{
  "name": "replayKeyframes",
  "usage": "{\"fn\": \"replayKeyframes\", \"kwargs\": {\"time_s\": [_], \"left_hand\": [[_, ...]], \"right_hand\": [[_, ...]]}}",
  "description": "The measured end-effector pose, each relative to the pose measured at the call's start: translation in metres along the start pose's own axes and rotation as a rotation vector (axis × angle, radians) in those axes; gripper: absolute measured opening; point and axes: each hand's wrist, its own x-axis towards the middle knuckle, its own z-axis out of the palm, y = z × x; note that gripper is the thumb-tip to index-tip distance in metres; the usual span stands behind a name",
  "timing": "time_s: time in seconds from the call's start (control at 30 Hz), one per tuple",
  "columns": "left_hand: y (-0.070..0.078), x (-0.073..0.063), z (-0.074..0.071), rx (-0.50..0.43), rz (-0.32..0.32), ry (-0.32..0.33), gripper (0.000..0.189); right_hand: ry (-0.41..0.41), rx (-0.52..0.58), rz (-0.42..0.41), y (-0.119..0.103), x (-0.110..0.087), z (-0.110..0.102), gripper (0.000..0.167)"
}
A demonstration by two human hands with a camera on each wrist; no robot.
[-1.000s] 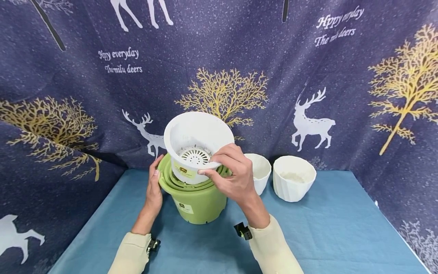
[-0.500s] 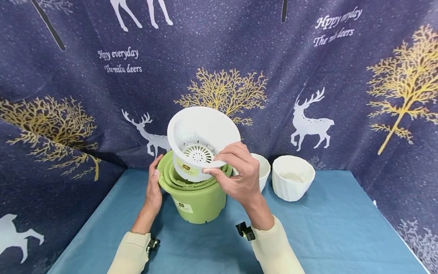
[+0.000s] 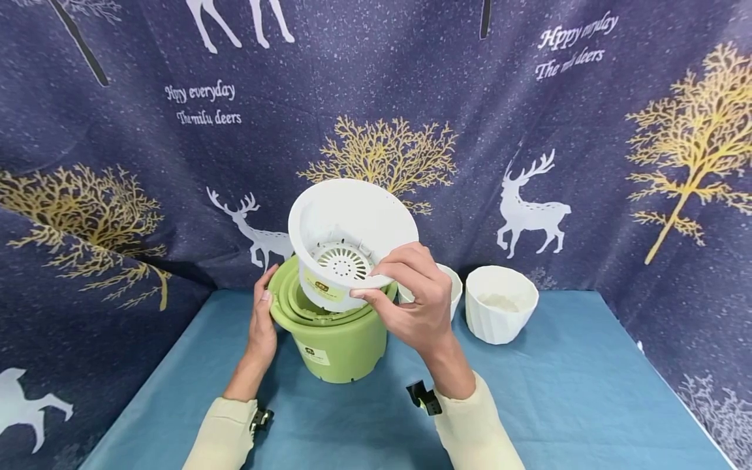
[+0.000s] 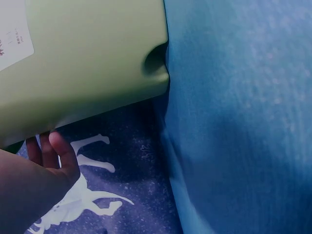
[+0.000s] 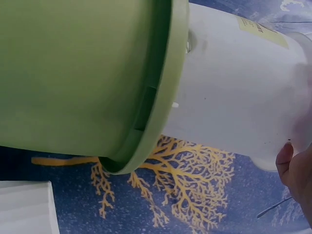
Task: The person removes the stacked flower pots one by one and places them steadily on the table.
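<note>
A white plastic flowerpot (image 3: 329,225) with a slotted base and a yellow-green label tilts over the nested green flowerpots (image 3: 346,346). My right hand (image 3: 420,290) pinches its near right rim, thumb outside and fingers over the inner edge. The white pot's base overlaps the opening of the green stack in the head view. At the stack's left, my left hand (image 3: 261,323) holds the outer green pot by its rim. In the left wrist view its fingers (image 4: 66,153) bend against the green wall. The right wrist view shows the white pot (image 5: 234,83) projecting above the green rim (image 5: 170,83).
Two white faceted pots stand to the right: one (image 3: 451,294) partly behind my right hand, the other (image 3: 499,313) beside it with some pale material inside. A blue cloth (image 3: 558,385) covers the table. A dark curtain (image 3: 376,78) with deer and trees hangs behind.
My right hand has raised the white flowerpot slightly up and to the right, showing more of the green stack's inside. The left hand and green pots stay nearly still.
</note>
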Motion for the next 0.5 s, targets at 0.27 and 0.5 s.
{"fn": "replayKeyframes", "kwargs": {"time_s": [0.27,0.5], "left_hand": [[0.0,0.0,0.0,0.01,0.008,-0.003,0.057],[-0.001,0.0,0.0,0.005,0.017,-0.002,0.057]], "right_hand": [[0.01,-0.027,-0.013,-0.008,0.006,-0.007,0.028],[0.008,-0.033,0.022,-0.014,0.009,-0.014,0.026]]}}
